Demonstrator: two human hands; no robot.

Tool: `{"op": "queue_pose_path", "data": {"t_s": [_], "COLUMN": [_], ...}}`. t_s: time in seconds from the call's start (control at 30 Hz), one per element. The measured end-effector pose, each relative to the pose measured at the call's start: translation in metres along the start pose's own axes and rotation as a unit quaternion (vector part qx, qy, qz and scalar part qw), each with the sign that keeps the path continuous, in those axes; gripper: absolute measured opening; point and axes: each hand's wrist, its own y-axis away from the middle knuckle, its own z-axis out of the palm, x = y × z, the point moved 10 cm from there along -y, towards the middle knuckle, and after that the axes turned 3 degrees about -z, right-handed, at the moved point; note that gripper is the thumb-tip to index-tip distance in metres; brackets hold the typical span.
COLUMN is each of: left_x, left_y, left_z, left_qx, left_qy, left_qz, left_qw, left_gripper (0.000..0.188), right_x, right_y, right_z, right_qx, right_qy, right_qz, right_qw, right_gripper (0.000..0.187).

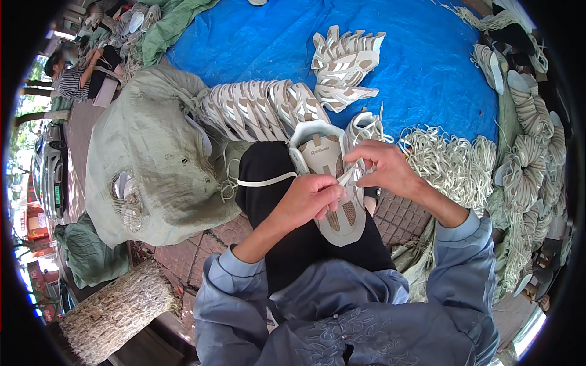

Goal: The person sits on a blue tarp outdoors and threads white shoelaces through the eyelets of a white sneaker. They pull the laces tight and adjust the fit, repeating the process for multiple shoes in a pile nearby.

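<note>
A white and beige sneaker upper [322,152], laid flat and spread, rests on my lap with its rounded toe toward me. My left hand [312,196] is closed in a pinch on a white shoelace [268,182] at the lacing area. One length of that lace crosses my dark left trouser leg. My right hand [387,169] is at the upper's right edge, thumb and index finger curved and apart beside the lace. Just beyond it is another sneaker upper [365,125]. What my right hand's inner fingers touch is hidden.
Nested uppers [250,110] form a row beyond my left knee; a smaller stack [348,64] lies on the blue tarp [427,67]. Loose laces [452,161] heap at right, near bundled uppers [528,152]. A large sack [162,165] and log [119,311] are left. Another person [79,79] sits far left.
</note>
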Motion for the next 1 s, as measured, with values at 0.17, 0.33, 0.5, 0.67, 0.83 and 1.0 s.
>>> {"op": "queue_pose_path", "data": {"t_s": [0.17,0.33,0.5,0.67,0.83,1.0], "left_x": [0.006,0.010,0.047,0.031,0.027,0.027], "left_y": [-0.002,0.001,0.015,0.007,0.001,-0.001], "left_z": [0.006,0.008,-0.017,-0.012,-0.016,-0.024], "left_qx": [-0.026,-0.038,0.234,0.220,0.190,0.141], "left_qy": [-0.039,-0.046,-0.509,-0.549,-0.521,-0.384], "left_qz": [-0.008,0.016,0.241,0.236,0.203,0.200], "left_qw": [0.999,0.998,0.793,0.771,0.807,0.890], "left_gripper": [0.024,0.027,0.010,0.012,0.010,0.007], "right_x": [-0.022,-0.018,0.004,0.019,0.041,0.033], "right_y": [0.002,0.014,0.019,0.015,0.013,0.011], "right_z": [0.019,0.039,0.026,0.008,0.011,0.014], "right_qx": [-0.110,-0.260,-0.252,-0.183,-0.176,-0.241], "right_qy": [0.074,-0.080,-0.287,-0.278,-0.231,-0.212], "right_qz": [-0.048,0.013,0.132,0.158,0.236,0.205], "right_qw": [0.990,0.962,0.915,0.930,0.927,0.925], "right_gripper": [0.023,0.015,0.011,0.011,0.009,0.009]}}
